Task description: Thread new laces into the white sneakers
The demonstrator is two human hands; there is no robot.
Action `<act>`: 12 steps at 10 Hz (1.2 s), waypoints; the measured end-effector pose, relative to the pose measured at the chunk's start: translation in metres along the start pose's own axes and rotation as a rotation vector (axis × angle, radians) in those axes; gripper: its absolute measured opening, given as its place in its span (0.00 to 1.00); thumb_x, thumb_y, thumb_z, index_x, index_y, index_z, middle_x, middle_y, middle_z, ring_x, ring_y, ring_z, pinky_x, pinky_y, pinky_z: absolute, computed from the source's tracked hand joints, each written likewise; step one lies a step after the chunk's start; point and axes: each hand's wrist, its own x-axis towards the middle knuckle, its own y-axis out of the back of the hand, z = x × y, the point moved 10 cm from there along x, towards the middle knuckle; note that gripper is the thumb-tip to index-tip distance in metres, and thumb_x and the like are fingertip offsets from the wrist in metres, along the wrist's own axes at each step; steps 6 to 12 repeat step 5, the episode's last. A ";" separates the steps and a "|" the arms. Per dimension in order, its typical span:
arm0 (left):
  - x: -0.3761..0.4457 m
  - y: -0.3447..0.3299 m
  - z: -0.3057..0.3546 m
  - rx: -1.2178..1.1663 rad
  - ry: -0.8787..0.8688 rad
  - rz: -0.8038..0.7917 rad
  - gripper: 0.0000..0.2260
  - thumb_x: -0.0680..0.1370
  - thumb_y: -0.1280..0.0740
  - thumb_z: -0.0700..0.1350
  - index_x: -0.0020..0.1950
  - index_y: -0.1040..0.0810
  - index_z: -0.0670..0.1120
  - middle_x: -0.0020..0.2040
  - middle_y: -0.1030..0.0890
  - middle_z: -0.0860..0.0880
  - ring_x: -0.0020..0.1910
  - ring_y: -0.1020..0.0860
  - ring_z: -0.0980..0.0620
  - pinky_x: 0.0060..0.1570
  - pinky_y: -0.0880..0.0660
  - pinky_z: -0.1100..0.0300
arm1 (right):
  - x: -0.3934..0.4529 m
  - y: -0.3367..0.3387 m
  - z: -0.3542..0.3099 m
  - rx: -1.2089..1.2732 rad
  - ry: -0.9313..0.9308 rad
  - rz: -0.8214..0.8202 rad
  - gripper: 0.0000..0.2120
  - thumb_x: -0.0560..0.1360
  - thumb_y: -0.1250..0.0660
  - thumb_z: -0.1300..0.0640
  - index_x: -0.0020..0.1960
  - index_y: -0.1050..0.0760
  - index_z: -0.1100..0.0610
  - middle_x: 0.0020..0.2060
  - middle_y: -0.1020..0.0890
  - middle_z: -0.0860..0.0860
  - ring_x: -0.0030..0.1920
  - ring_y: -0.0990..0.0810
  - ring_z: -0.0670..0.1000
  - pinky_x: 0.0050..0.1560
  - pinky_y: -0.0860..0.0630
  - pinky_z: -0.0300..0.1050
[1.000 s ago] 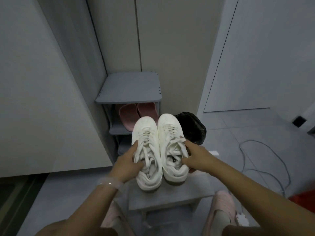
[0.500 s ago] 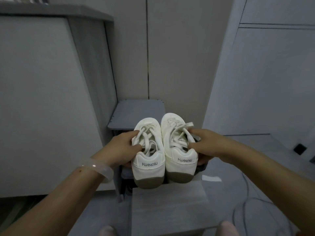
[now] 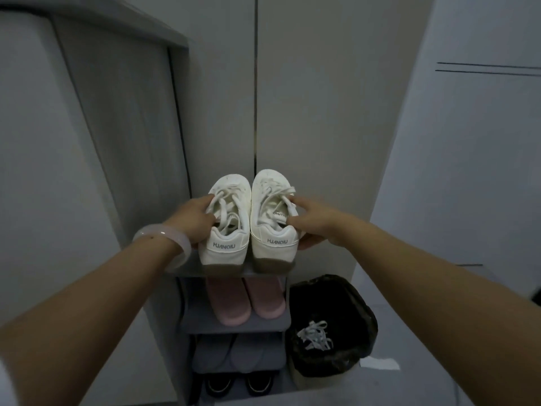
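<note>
both white sneakers (image 3: 251, 221) have gone up from the low stool onto the top of the shoe shelf (image 3: 234, 322), the left hand (image 3: 194, 222) and right hand (image 3: 311, 224) each holding one, so set them down flat and side by side

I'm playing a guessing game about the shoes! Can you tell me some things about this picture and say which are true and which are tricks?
1. Each hand holds one white sneaker: left hand, right hand. True.
2. The white sneakers have no laces. False: laces are threaded in both.
3. Pink slippers sit on the shelf just below. True.
4. The black bin is empty. False: a white lace bundle lies inside.
</note>
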 end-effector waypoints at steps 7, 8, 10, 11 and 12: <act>-0.010 0.024 -0.026 -0.125 0.028 0.152 0.14 0.79 0.41 0.38 0.65 0.27 0.43 0.57 0.25 0.48 0.57 0.26 0.47 0.55 0.33 0.59 | 0.006 0.001 0.006 -0.064 -0.041 0.043 0.18 0.81 0.44 0.52 0.70 0.34 0.52 0.56 0.26 0.53 0.41 0.21 0.52 0.44 0.22 0.44; -0.010 0.024 -0.026 -0.125 0.028 0.152 0.14 0.79 0.41 0.38 0.65 0.27 0.43 0.57 0.25 0.48 0.57 0.26 0.47 0.55 0.33 0.59 | 0.006 0.001 0.006 -0.064 -0.041 0.043 0.18 0.81 0.44 0.52 0.70 0.34 0.52 0.56 0.26 0.53 0.41 0.21 0.52 0.44 0.22 0.44; -0.010 0.024 -0.026 -0.125 0.028 0.152 0.14 0.79 0.41 0.38 0.65 0.27 0.43 0.57 0.25 0.48 0.57 0.26 0.47 0.55 0.33 0.59 | 0.006 0.001 0.006 -0.064 -0.041 0.043 0.18 0.81 0.44 0.52 0.70 0.34 0.52 0.56 0.26 0.53 0.41 0.21 0.52 0.44 0.22 0.44; -0.010 0.024 -0.026 -0.125 0.028 0.152 0.14 0.79 0.41 0.38 0.65 0.27 0.43 0.57 0.25 0.48 0.57 0.26 0.47 0.55 0.33 0.59 | 0.006 0.001 0.006 -0.064 -0.041 0.043 0.18 0.81 0.44 0.52 0.70 0.34 0.52 0.56 0.26 0.53 0.41 0.21 0.52 0.44 0.22 0.44; -0.010 0.024 -0.026 -0.125 0.028 0.152 0.14 0.79 0.41 0.38 0.65 0.27 0.43 0.57 0.25 0.48 0.57 0.26 0.47 0.55 0.33 0.59 | 0.006 0.001 0.006 -0.064 -0.041 0.043 0.18 0.81 0.44 0.52 0.70 0.34 0.52 0.56 0.26 0.53 0.41 0.21 0.52 0.44 0.22 0.44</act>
